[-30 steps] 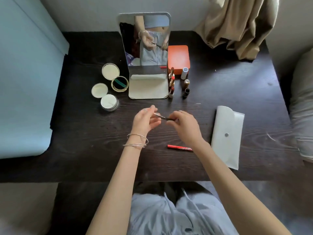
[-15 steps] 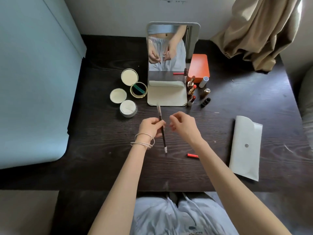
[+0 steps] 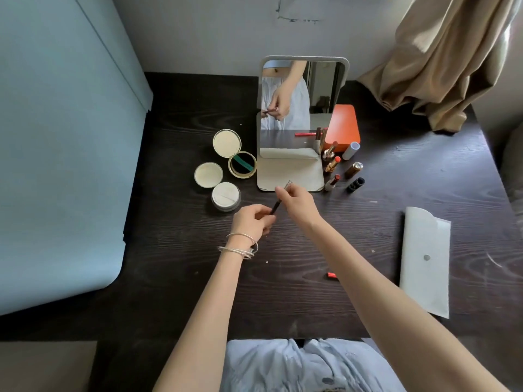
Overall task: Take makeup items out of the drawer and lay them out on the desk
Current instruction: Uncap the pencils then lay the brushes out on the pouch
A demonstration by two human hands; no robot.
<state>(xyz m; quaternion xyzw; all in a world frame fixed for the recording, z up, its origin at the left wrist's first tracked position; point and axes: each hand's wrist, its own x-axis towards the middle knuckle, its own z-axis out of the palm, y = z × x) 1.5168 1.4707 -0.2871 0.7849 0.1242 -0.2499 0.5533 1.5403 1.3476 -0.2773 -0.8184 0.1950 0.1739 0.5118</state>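
Left of centre on the dark worktop (image 3: 175, 278) sits a cluster of round containers: an open gold compact (image 3: 242, 164), its lid (image 3: 227, 143) tipped up behind it, with a green strip across the dark inside; a shallow cream dish (image 3: 208, 175) beside it; and a powder jar (image 3: 226, 196) with a white puff on top. Right of the standing mirror (image 3: 300, 108), an orange box (image 3: 342, 128) stays closed, and uncapped lipsticks (image 3: 331, 163) line up in front of it. A white pouch (image 3: 424, 261) lies flat and snapped at the right edge.

Now the hands, mid-frame. The left hand (image 3: 252, 222), bangles on the wrist, curls its fingers around the lower end of a thin dark pencil (image 3: 275, 206). The right hand (image 3: 298, 200) reaches across and pinches the pencil's upper end, just in front of the mirror's base. The pencil hangs tilted above the worktop between them. A red pencil (image 3: 331, 275) peeks out under the right forearm, near the middle of the frame.
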